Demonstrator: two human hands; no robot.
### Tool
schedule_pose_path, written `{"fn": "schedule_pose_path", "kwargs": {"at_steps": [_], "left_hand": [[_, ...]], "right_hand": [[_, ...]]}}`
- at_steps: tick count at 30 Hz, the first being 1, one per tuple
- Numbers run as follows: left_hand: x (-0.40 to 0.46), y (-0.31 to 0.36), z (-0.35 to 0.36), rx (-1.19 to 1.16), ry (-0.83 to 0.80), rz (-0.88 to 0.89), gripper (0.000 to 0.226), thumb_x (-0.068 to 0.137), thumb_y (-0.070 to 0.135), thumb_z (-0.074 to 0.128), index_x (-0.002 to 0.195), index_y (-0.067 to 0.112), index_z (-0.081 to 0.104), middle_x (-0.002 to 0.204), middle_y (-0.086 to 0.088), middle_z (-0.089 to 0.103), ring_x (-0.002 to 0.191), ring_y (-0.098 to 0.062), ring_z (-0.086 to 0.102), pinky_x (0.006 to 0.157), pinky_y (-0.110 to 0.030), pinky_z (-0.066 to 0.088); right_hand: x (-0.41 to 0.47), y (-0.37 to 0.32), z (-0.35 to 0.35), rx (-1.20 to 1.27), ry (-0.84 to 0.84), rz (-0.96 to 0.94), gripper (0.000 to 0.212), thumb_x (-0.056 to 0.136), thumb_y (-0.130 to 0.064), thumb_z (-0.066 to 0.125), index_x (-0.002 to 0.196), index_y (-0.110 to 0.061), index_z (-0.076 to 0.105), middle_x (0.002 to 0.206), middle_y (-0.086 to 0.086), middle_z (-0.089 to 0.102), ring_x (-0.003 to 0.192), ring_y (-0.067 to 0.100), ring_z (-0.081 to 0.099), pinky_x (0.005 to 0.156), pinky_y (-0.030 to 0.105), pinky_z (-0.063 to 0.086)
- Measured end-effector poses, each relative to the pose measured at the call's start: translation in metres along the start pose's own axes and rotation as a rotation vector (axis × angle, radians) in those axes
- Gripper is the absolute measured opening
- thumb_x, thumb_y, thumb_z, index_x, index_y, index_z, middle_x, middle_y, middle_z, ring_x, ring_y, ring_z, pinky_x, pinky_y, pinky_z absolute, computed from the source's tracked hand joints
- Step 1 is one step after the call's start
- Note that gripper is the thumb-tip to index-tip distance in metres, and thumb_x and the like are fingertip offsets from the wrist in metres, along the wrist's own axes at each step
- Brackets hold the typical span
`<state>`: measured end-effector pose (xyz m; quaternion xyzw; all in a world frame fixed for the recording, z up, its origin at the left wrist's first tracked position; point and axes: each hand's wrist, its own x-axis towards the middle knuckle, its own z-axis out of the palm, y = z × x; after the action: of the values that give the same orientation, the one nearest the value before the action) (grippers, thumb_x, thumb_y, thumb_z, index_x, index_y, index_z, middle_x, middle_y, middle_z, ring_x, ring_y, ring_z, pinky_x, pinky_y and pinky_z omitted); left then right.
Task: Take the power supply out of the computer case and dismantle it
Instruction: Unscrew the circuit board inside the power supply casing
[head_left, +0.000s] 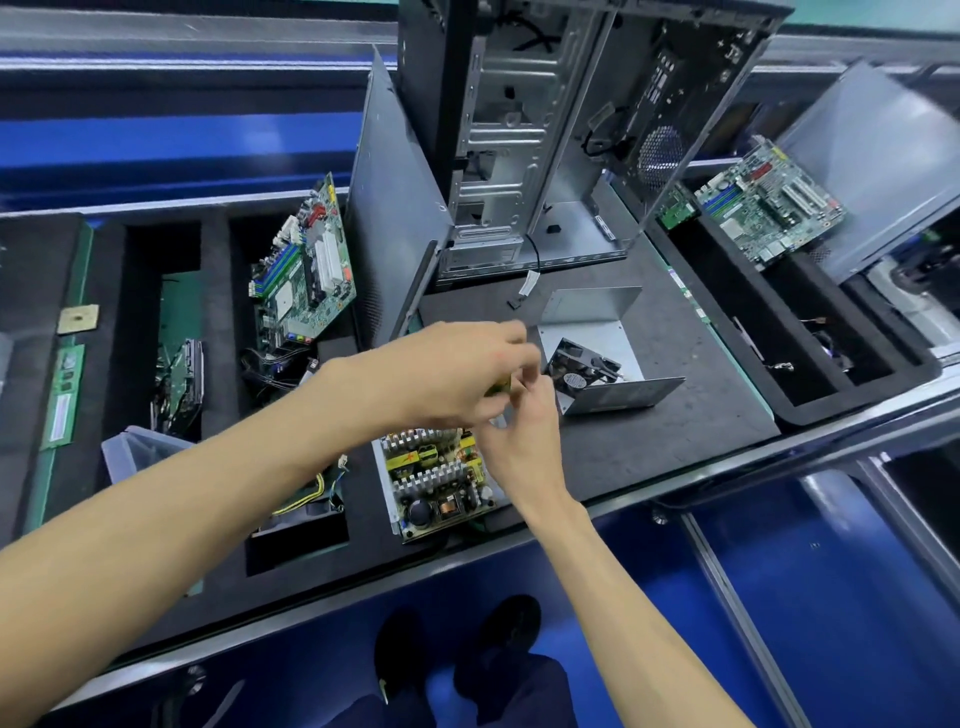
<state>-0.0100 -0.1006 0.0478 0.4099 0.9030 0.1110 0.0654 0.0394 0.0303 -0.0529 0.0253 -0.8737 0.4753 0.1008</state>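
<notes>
Both arms are bare all the way up, no sleeves reaching the forearms, no watch, no bands at the wrists. The left hand (457, 371) wears no glove and no ring, and the right hand (522, 441) is just as bare, short nails showing at the fingertips. Down below, dark navy trousers (524, 691) come into frame, and under them a pair of black shoes (493, 639), one with a small pale mark on its side.
</notes>
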Motion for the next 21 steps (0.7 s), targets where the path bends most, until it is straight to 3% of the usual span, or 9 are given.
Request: {"fn": "schedule_pose_path", "kwargs": {"at_steps": [3,7,10,13,14,16,21], "left_hand": [[0.006,0.005,0.004,0.182,0.018,-0.075,0.017,0.099,0.03,0.05,0.103,0.016,0.06,0.101,-0.003,0.06,0.089,-0.027,0.062,0.072,-0.039,0.049],[0.014,0.006,0.004,0.391,0.139,-0.308,0.046,0.104,0.055,0.034,0.084,0.016,0.051,0.085,-0.009,0.067,0.074,-0.034,0.063,0.058,-0.035,0.033],[0.008,0.001,0.007,0.306,0.147,-0.227,0.05,0.101,0.06,0.035,0.11,0.015,0.055,0.103,-0.007,0.062,0.089,-0.029,0.065,0.059,-0.036,0.041],[0.001,-0.003,0.002,0.058,0.004,-0.056,0.031,0.097,0.03,0.054,0.126,0.02,0.053,0.119,-0.002,0.051,0.106,-0.021,0.053,0.078,-0.041,0.053],[0.001,-0.007,0.0,0.051,-0.024,-0.054,0.03,0.095,0.023,0.055,0.125,0.019,0.055,0.117,-0.002,0.053,0.106,-0.022,0.052,0.081,-0.042,0.052],[0.004,-0.012,-0.003,0.101,0.002,-0.129,0.025,0.096,0.029,0.056,0.117,0.017,0.058,0.109,-0.004,0.059,0.1,-0.027,0.059,0.078,-0.041,0.049],[0.007,-0.024,0.004,0.373,0.12,-0.353,0.049,0.102,0.058,0.035,0.088,0.017,0.058,0.086,-0.009,0.068,0.072,-0.033,0.06,0.06,-0.033,0.034]], "right_hand": [[-0.001,-0.005,0.002,0.043,-0.016,0.079,0.043,0.081,-0.019,0.077,0.105,-0.034,0.044,0.097,-0.012,0.056,0.098,0.026,0.058,0.091,0.057,0.049],[0.0,-0.007,0.005,0.014,0.048,0.067,0.035,0.081,-0.023,0.086,0.1,-0.019,0.057,0.099,0.001,0.056,0.099,0.026,0.053,0.09,0.054,0.048],[0.009,-0.003,0.0,0.06,0.045,0.064,0.015,0.086,-0.013,0.08,0.098,-0.015,0.071,0.104,-0.002,0.059,0.105,0.026,0.055,0.094,0.053,0.048],[0.012,-0.001,-0.002,0.045,-0.007,0.103,0.031,0.088,-0.025,0.068,0.115,-0.01,0.066,0.106,0.002,0.063,0.102,0.033,0.06,0.091,0.053,0.051],[0.011,-0.002,-0.001,0.066,-0.015,0.109,0.034,0.089,-0.027,0.07,0.12,-0.014,0.063,0.106,-0.002,0.065,0.103,0.028,0.061,0.091,0.045,0.052],[0.01,-0.005,0.004,0.146,-0.024,0.117,0.036,0.087,-0.026,0.077,0.116,-0.029,0.056,0.098,-0.017,0.068,0.099,0.008,0.063,0.083,0.024,0.049],[0.016,-0.008,0.011,0.054,-0.024,0.037,0.036,0.084,-0.028,0.081,0.082,-0.044,0.049,0.094,-0.02,0.054,0.096,0.013,0.05,0.078,0.026,0.039]]}}
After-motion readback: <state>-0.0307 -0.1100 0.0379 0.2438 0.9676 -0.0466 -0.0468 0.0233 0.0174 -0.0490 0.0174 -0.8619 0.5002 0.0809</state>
